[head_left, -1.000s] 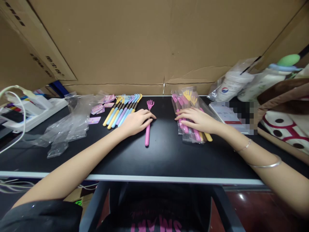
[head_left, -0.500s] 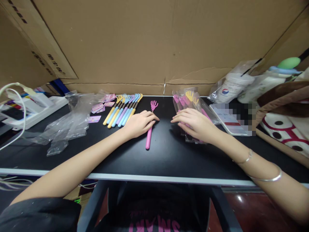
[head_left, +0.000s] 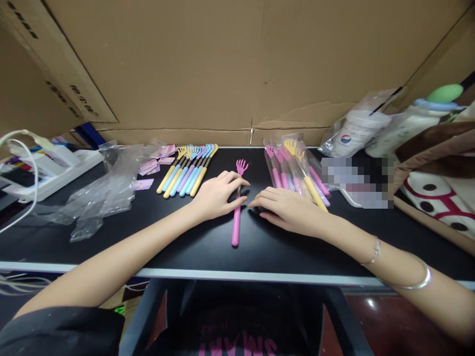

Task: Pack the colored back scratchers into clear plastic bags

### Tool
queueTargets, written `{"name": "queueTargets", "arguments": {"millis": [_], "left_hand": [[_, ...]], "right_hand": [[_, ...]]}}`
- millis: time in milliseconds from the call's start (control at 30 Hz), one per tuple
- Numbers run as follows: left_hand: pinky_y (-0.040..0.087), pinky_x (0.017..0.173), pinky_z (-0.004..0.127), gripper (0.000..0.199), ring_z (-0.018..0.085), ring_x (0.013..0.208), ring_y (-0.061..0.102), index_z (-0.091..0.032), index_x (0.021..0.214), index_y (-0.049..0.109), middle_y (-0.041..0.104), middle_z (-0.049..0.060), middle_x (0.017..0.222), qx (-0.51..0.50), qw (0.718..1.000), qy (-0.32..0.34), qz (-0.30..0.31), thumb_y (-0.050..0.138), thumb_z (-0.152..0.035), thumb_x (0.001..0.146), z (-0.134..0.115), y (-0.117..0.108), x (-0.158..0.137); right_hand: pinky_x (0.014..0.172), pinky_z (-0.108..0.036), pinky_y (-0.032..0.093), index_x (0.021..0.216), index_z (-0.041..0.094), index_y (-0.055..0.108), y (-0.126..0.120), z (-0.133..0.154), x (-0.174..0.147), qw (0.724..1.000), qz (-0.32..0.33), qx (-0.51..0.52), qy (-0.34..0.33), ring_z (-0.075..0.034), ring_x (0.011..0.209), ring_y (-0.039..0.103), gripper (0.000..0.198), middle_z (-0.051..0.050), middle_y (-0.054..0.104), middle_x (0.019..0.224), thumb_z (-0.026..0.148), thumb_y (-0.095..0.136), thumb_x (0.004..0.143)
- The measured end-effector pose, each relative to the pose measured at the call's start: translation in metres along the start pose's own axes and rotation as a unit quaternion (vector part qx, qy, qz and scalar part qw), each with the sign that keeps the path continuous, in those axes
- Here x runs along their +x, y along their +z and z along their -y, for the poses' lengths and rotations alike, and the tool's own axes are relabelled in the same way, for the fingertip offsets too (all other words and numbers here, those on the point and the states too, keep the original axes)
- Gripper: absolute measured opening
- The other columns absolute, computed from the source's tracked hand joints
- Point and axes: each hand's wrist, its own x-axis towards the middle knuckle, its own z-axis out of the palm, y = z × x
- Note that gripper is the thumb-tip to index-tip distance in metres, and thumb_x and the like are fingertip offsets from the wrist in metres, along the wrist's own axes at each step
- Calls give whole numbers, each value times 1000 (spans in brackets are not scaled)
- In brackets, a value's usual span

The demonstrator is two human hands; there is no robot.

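Note:
A pink back scratcher (head_left: 236, 227) with a small hand-shaped head lies in the middle of the black table. My left hand (head_left: 218, 197) is closed loosely on its shaft, the thumb below and the fingers across. To the right, my right hand (head_left: 287, 207) rests low with fingers apart, the fingertips just short of the scratcher, and seems to hold nothing. Beyond it lie several bagged back scratchers (head_left: 275, 177) in clear sleeves, partly hidden by that hand. Left of centre sits a row of unbagged back scratchers (head_left: 192, 178) in yellow, blue and purple.
Empty clear bags (head_left: 111, 183) and small pink cards (head_left: 143, 184) lie at the left, near a white power strip (head_left: 55, 175). At the right are a partly blurred phone (head_left: 351, 197), a bagged cup (head_left: 354, 131) and a fabric bag (head_left: 426, 188). Cardboard (head_left: 178, 64) walls the back.
My left hand has brought the pink back scratcher a little right and closer to me. My right hand has shifted left and nearer, off the bagged scratchers, so more of them shows.

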Motion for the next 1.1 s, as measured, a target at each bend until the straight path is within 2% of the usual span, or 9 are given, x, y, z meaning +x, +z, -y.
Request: {"name": "queueTargets", "arguments": {"millis": [267,467,733,1100], "left_hand": [[46,77,29,27,21,104,56,-22,114,59,60,5,105,23,999,-39,-6,45,-37,97,2,1,2],[45,75,29,22,19,95,58,-22,106,61,63,3,93,8,999,-32,-9,42,-32,98,3,0,1],[45,76,28,28,18,95,57,-22,98,63,66,2,98,6,1000,-26,4,36,-31,100,6,2,1],[48,87,31,31,19,106,58,-24,120,60,66,4,113,28,999,11,21,40,-30,98,13,-5,0]], "right_hand": [[77,-34,47,105,18,62,0,3,2,1000,8,8,-1,-21,88,57,19,-8,63,95,20,47,94],[78,-33,46,102,17,63,-1,1,0,999,23,31,-3,-21,90,56,17,-8,64,94,17,48,93],[80,-33,46,103,17,63,-2,0,0,999,32,37,-5,-21,91,56,18,-8,64,95,17,48,93],[77,-33,46,104,18,64,-3,0,-1,999,34,39,-3,-21,89,57,20,-8,64,95,18,48,93]]}}
